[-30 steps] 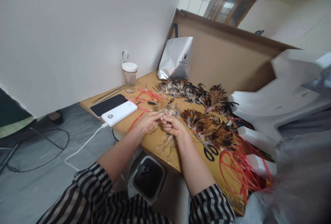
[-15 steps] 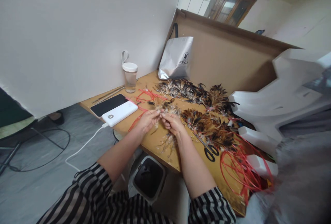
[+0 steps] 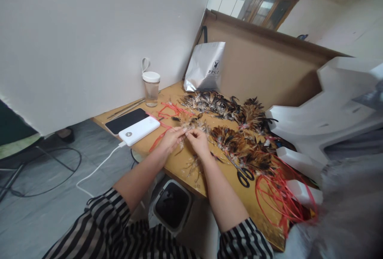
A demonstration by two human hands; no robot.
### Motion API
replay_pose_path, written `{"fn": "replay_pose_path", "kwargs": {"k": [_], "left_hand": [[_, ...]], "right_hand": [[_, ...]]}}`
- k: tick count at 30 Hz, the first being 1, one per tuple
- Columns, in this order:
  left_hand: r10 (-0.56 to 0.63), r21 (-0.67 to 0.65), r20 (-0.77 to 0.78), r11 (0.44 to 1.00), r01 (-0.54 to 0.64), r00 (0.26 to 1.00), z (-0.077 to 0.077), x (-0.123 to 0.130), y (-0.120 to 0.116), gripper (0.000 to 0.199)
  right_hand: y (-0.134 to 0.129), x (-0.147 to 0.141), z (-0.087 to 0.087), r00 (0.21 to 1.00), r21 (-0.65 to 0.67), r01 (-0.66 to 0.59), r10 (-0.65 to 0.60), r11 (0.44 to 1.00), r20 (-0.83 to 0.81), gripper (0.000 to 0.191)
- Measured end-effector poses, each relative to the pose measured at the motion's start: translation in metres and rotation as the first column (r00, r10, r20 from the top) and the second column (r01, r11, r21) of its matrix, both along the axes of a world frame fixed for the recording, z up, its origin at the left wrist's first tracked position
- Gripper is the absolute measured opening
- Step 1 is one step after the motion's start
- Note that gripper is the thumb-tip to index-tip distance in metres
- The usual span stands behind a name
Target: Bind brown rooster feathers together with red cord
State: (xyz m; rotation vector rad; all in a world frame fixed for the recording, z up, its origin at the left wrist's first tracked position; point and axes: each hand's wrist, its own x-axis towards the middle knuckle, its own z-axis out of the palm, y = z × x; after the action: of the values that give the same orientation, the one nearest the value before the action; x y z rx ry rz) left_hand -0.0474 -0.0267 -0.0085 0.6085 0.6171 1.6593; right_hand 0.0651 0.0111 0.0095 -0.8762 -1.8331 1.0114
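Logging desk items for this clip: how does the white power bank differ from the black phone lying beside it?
The white power bank is thicker and matte with a small round button; the black phone is a thin, glossy slab. The power bank has a white cable plugged in, trailing off the table; the phone shows none. The power bank lies nearer the person. Both lie flat, side by side.

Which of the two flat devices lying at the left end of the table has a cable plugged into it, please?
The white power bank, nearer the table edge: a white cable runs from its end to the floor. The black phone beside it has none visible.
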Motion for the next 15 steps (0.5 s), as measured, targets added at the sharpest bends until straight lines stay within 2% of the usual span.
{"fn": "replay_pose_path", "kwargs": {"k": [9, 15], "left_hand": [[0.034, -0.032, -0.031, 0.999, -0.035, 0.999, 0.003, 0.0012, -0.0005, 0.021], [0.094, -0.041, -0.181, 0.994, -0.103, 0.979, -0.0014, 0.0015, 0.0019, 0.02]], "right_hand": [[-0.0009, -0.0005, 0.0023, 1.0, -0.035, 0.012, -0.012, 0.999, -0.003, 0.022], [-0.0015, 0.0043, 0.0063, 0.999, -0.124, -0.008, 0.013, 0.992, 0.04, 0.033]]}}
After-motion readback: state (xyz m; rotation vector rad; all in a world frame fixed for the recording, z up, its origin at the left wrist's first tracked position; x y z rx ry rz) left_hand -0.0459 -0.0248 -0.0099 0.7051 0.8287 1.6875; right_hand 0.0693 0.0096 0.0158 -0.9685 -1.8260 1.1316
